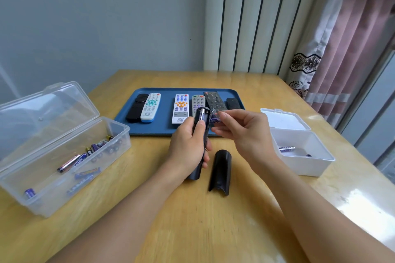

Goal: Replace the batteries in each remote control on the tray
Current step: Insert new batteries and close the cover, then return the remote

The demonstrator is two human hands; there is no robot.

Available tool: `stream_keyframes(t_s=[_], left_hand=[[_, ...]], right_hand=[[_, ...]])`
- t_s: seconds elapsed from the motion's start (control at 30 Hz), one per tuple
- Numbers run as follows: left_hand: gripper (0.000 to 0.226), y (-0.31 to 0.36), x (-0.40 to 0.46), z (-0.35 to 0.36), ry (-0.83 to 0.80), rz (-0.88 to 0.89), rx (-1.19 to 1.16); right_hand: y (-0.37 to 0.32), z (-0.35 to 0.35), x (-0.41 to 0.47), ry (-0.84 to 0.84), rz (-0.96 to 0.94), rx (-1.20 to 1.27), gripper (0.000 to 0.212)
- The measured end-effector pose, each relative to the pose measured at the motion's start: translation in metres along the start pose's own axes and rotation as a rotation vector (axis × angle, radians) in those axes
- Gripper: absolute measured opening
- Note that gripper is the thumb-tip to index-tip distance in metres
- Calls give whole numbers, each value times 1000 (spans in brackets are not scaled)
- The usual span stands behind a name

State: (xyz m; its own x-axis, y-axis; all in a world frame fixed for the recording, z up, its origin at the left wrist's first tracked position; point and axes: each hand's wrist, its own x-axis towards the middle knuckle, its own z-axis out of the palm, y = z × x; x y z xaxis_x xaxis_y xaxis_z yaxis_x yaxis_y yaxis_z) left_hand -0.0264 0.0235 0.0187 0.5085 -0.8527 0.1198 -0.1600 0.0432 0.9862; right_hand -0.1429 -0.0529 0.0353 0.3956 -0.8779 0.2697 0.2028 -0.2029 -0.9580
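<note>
My left hand [189, 145] grips a black remote [200, 134] upright over the table, its battery bay open toward me with one purple battery [201, 115] still seated in it. My right hand [239, 129] pinches a second purple battery [215, 120] just right of the bay. The remote's black back cover [221, 172] lies on the table below my hands. Behind them, the blue tray [164, 126] holds several remotes, among them a white one with teal buttons [151, 107] and a white one with orange buttons [180, 108].
A clear lidded box [64, 183] at the left holds several batteries. A smaller white box [303, 162] at the right, lid open, holds a battery [286, 148]. The wooden table [192, 220] ends at the right near a curtain [342, 60] and window.
</note>
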Motion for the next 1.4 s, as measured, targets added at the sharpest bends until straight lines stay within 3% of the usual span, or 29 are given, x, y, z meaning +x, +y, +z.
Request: stream_keyframes(t_s=[0.23,0.4,0.63,0.9,1.07,1.27,1.4], left_hand=[[20,-4,0,9,15,-10,-8],[22,-7,4,6,71,-2,14],[24,-6,4,4,47,10,3],[23,-2,-2,1,-77,61,23],[25,2,-7,3,-175,12,-185],[18,1,-6,-4,-207,-48,-281],[19,0,-3,-7,-240,-44,-247]], right_hand=[[11,1,-5,-12,-229,-349,16],[8,2,-8,-202,-367,-501,11],[0,-4,-6,-395,-362,-690,19],[3,-5,-6,-292,-337,-568,13],[1,-10,-1,-149,-309,-393,24],[5,-5,-3,-236,-463,-720,22],[9,-2,-6,-166,-437,-686,22]])
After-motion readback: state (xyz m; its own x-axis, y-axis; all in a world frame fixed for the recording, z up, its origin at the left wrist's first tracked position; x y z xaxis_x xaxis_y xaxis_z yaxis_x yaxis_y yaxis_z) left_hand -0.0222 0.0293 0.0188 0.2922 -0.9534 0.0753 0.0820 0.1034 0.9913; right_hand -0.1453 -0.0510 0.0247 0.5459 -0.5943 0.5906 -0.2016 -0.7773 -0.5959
